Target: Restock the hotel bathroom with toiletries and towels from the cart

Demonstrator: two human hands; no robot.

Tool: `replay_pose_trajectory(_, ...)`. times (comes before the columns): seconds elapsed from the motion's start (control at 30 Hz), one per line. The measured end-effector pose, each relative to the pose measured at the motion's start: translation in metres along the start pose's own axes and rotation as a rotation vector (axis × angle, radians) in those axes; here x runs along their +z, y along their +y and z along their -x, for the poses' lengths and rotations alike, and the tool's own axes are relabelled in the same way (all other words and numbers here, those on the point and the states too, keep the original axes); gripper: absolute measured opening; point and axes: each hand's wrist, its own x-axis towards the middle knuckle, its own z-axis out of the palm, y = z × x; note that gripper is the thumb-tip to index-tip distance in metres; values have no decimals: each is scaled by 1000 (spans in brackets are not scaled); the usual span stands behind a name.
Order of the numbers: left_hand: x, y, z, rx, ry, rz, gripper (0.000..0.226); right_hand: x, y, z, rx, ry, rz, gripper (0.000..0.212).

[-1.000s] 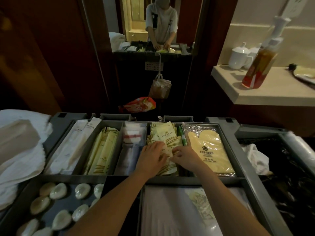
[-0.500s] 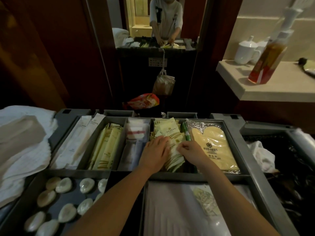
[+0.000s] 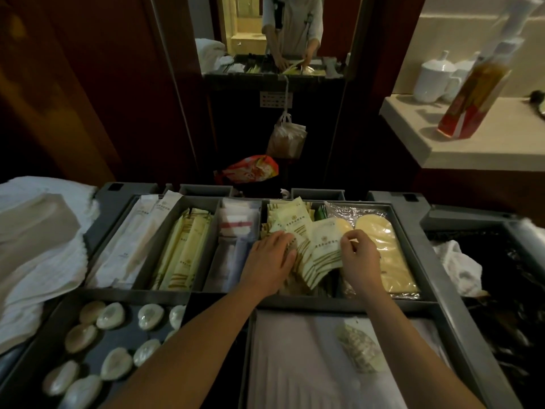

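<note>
The grey cart tray (image 3: 321,303) has several compartments of wrapped toiletries. My left hand (image 3: 269,262) lies flat on a stack of cream sachets (image 3: 290,222) in the middle compartment. My right hand (image 3: 361,256) pinches one cream sachet (image 3: 323,249) and holds it lifted and tilted above the stack. To the right lies a clear bag with yellow pads (image 3: 383,255). White towels (image 3: 35,243) are piled at the cart's left end.
Long white packets (image 3: 138,240), yellow striped packets (image 3: 185,249) and clear pouches (image 3: 236,234) fill the left compartments. Wrapped soaps (image 3: 112,317) lie front left. A counter (image 3: 460,143) with white cups (image 3: 433,81) and a spray bottle (image 3: 474,93) stands right. A mirror (image 3: 283,33) faces me.
My right hand has pulled one sachet up out of the stack and moved it right, over the yellow pads. My left hand stays pressed on the stack.
</note>
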Motion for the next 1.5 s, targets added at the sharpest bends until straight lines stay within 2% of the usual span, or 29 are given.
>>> replay_pose_trajectory(0.07,0,0,0,3,3,7,37,-1,-1,2,46,-48,-80,4)
replay_pose_trajectory(0.2,-2,2,1,-4,-21,-7,37,5,-3,6,121,-214,-142,37)
replay_pose_trajectory(0.3,-2,3,2,-7,-20,-18,39,11,-6,9,120,-282,-162,53)
replay_pose_trajectory(0.4,-1,2,2,-14,-26,1,38,8,-9,9,136,-287,-188,51)
replay_pose_trajectory(0.6,-1,2,1,26,-27,-21,32,-20,-18,7,168,-122,-352,40)
replay_pose_trajectory(0.77,-3,3,3,36,-15,26,55,-31,-31,18,259,-187,-681,39)
replay_pose_trajectory(0.83,-6,7,2,-28,30,216,46,-31,-37,24,306,-226,-827,39)
replay_pose_trajectory(0.9,-21,23,-1,-139,66,565,35,-29,-42,28,318,-246,-885,40)
replay_pose_trajectory(0.93,-31,32,-3,-204,25,748,38,-27,-43,31,313,-248,-893,41)
replay_pose_trajectory(1.0,-45,44,-9,-315,-63,949,57,-22,-45,37,305,-237,-889,40)
replay_pose_trajectory(1.07,-58,51,-8,-353,-90,1036,74,-16,-49,44,312,-225,-881,37)
replay_pose_trajectory(1.1,-70,56,-3,-365,-92,1059,73,-13,-51,48,302,-216,-876,34)
replay_pose_trajectory(1.23,-86,45,23,-472,-103,1110,32,4,-57,62,243,-222,-807,32)
replay_pose_trajectory(1.43,-117,1,78,-661,2,1342,18,49,-78,88,172,-284,-622,34)
replay_pose_trajectory(1.5,-132,-20,99,-695,69,1375,14,68,-89,100,137,-346,-567,43)
